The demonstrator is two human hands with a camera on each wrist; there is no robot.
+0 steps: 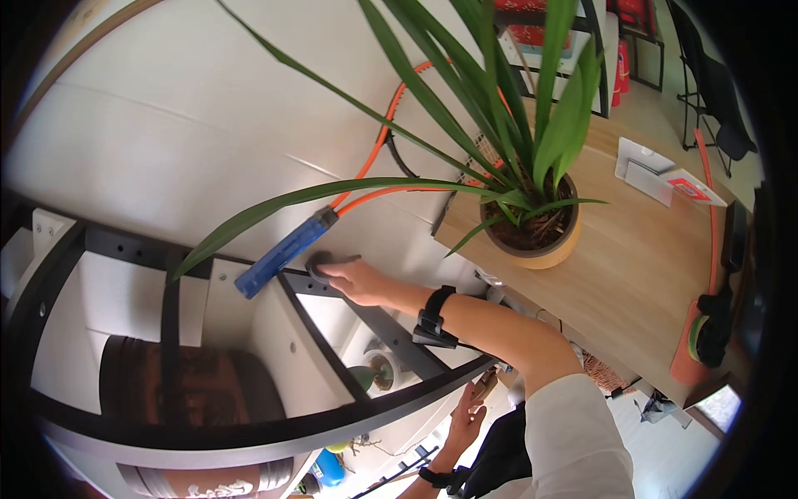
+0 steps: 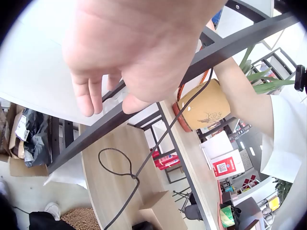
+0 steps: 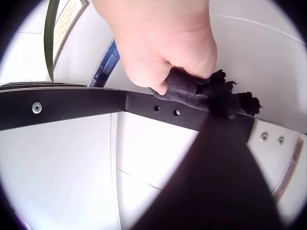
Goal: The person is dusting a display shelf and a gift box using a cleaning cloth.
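A dark cloth [image 3: 184, 86] lies along the black rail [image 3: 62, 106] at the shelf's wall-side edge, near a blue block [image 1: 283, 254] with orange cables, and the right hand [image 3: 163, 43] has its fingers curled round it. The left hand [image 2: 129, 52] is beside another bar of the frame, fingers loosely extended, gripping nothing visible. A brown barrel [image 1: 224, 378] sits within the shelf, contents hidden, while a yellowish pot [image 1: 544, 259] holding bark-like bits and a long-leaved plant [image 1: 440, 116] stands near the shelf-side corner of the wooden table [image 1: 623, 233].
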